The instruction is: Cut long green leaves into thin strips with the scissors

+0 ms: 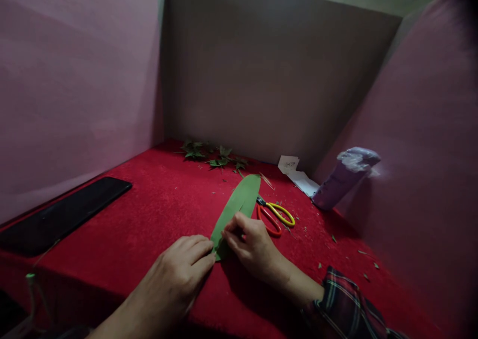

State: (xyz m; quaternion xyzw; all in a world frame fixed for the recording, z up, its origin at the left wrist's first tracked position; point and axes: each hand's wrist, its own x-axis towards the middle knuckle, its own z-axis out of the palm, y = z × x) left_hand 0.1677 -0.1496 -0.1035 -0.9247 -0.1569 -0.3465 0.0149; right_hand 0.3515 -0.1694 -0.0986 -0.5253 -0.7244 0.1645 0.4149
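A long, oval green leaf (239, 199) lies slanted on the red cloth, its rounded tip pointing away from me. My left hand (182, 267) pinches the leaf's near left edge between thumb and fingers. Over the near right part of the leaf, my right hand (252, 242) is closed in a pinch at its surface. Whatever sits between those right fingertips is too small to make out. Just right of the leaf are scissors (271, 212) with one red and one yellow handle; the leaf partly hides their blades.
Leafy sprigs (220, 156) lie at the back. Thin sticks (267, 181) rest beyond the scissors. White cards (298, 177) and a purple plastic-wrapped package (341, 179) stand by the right wall. A black phone-like slab (67, 212) lies left. Leaf scraps dot the red cloth (160, 199).
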